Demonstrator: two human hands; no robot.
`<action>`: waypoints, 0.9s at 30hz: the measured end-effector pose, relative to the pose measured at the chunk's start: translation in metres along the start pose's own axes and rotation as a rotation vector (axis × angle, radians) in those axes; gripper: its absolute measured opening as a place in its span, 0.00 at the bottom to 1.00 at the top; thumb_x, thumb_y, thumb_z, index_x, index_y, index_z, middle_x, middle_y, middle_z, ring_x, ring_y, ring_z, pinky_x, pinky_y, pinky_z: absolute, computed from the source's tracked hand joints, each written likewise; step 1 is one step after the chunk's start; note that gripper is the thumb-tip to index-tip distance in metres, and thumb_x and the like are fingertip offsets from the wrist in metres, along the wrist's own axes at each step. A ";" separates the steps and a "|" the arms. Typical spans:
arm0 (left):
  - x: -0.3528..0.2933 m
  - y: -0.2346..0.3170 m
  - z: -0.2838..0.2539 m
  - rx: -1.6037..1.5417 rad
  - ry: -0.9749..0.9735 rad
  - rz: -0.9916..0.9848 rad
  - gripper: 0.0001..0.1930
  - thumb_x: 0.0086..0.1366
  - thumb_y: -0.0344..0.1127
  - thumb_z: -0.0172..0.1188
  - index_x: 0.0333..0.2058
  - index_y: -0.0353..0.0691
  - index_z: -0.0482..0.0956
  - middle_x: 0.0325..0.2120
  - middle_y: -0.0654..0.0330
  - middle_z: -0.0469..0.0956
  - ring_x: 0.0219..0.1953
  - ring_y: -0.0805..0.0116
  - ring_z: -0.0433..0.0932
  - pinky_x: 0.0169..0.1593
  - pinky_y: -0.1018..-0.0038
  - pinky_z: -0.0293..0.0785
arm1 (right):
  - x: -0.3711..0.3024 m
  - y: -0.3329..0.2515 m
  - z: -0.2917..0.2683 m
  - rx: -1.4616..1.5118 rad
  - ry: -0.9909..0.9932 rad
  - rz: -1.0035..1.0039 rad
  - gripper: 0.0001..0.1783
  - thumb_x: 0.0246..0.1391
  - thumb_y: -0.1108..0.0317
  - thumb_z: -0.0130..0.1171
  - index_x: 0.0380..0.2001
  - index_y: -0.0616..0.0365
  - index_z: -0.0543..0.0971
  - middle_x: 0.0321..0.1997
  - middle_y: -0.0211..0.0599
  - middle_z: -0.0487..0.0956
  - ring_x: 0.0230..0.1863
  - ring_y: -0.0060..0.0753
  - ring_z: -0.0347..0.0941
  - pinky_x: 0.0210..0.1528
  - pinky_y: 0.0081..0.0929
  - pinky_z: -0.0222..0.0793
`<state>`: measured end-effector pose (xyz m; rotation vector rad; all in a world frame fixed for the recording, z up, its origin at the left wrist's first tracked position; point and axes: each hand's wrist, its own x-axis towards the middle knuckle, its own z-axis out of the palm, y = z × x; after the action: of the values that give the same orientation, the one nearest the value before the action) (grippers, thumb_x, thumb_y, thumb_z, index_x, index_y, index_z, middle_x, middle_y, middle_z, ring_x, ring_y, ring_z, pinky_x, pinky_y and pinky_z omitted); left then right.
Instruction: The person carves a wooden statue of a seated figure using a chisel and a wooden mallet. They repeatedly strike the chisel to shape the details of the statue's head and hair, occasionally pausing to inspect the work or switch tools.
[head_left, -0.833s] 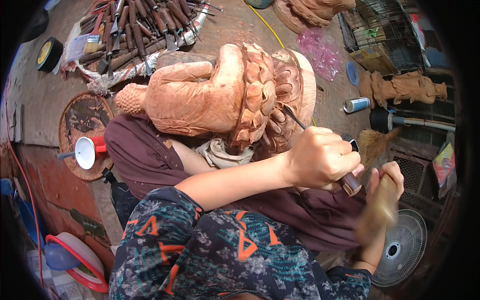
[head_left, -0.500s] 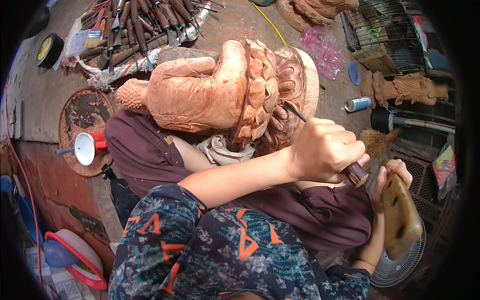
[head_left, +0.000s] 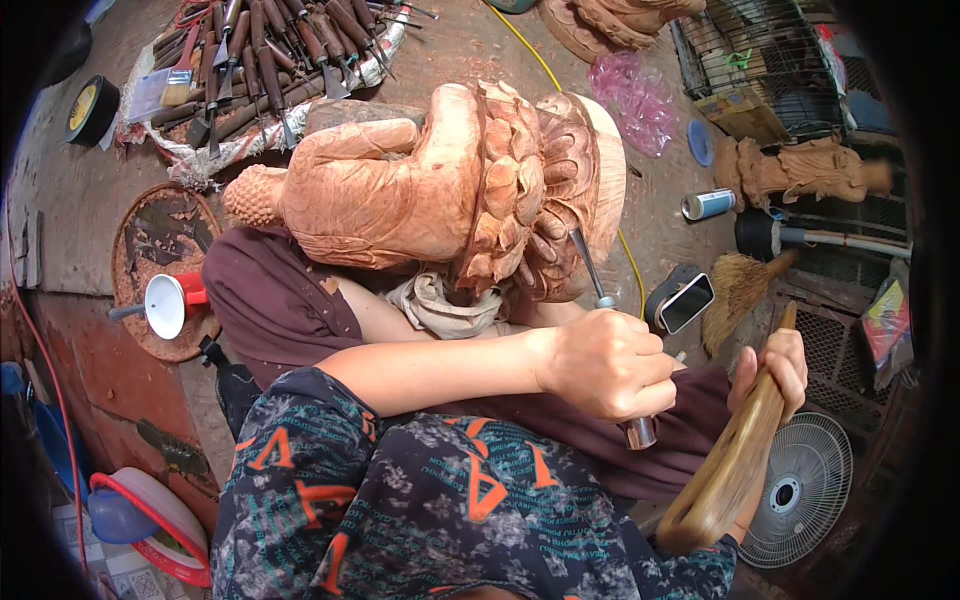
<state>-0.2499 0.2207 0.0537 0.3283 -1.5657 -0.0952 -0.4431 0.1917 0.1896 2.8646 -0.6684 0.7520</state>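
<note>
A carved wooden statue (head_left: 385,205) of a seated figure lies on its side across my lap, its curly head to the left. Its lotus-petal base (head_left: 570,240) points right. My left hand (head_left: 608,365) is wrapped round the handle of a carving chisel (head_left: 590,268), whose blade tip is at the petals of the base; whether it touches the wood I cannot tell. Over to the right, my right hand (head_left: 775,370) grips the narrow end of a wooden mallet (head_left: 722,465). The mallet's wide end hangs toward me, slightly blurred, apart from the chisel's handle.
Many chisels (head_left: 270,60) lie on a white cloth at the far left. A red-and-white lamp (head_left: 168,305) stands by a round tray (head_left: 130,250) of wood chips. To the right are a phone (head_left: 688,303), a broom (head_left: 735,300), a can (head_left: 708,205) and a fan (head_left: 800,490).
My left hand has moved left and toward me, turning the chisel more upright. The mallet has swung down and left in my right hand, uncovering the fan. The phone now shows.
</note>
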 end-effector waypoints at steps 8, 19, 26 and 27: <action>-0.005 -0.007 -0.002 0.006 -0.056 0.043 0.16 0.48 0.37 0.64 0.14 0.44 0.63 0.13 0.68 0.60 0.15 0.74 0.64 0.16 0.76 0.59 | -0.002 -0.006 -0.006 -0.263 -0.197 -0.197 0.17 0.46 0.82 0.61 0.29 0.57 0.63 0.23 0.39 0.69 0.22 0.39 0.67 0.22 0.39 0.65; 0.006 -0.002 -0.007 -0.006 0.005 -0.068 0.09 0.44 0.38 0.56 0.16 0.45 0.64 0.14 0.67 0.63 0.16 0.73 0.68 0.17 0.75 0.63 | -0.005 -0.005 -0.015 -0.041 -0.027 -0.164 0.20 0.51 0.79 0.58 0.38 0.53 0.58 0.25 0.39 0.65 0.21 0.37 0.62 0.22 0.40 0.63; 0.003 -0.006 0.000 -0.072 0.031 0.031 0.15 0.46 0.34 0.63 0.14 0.44 0.63 0.13 0.69 0.60 0.15 0.75 0.64 0.17 0.77 0.59 | 0.007 -0.018 -0.022 -0.233 -0.175 -0.161 0.16 0.49 0.80 0.59 0.33 0.58 0.61 0.25 0.41 0.67 0.22 0.39 0.65 0.23 0.41 0.65; 0.002 -0.007 -0.002 -0.057 0.022 0.020 0.14 0.46 0.34 0.62 0.14 0.44 0.63 0.13 0.69 0.60 0.15 0.75 0.64 0.17 0.77 0.59 | 0.008 -0.018 -0.017 -0.305 -0.223 -0.141 0.15 0.49 0.80 0.60 0.31 0.59 0.63 0.25 0.42 0.68 0.23 0.40 0.66 0.23 0.41 0.65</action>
<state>-0.2472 0.2135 0.0543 0.2682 -1.5411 -0.1196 -0.4364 0.2085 0.2085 2.6962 -0.5427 0.2849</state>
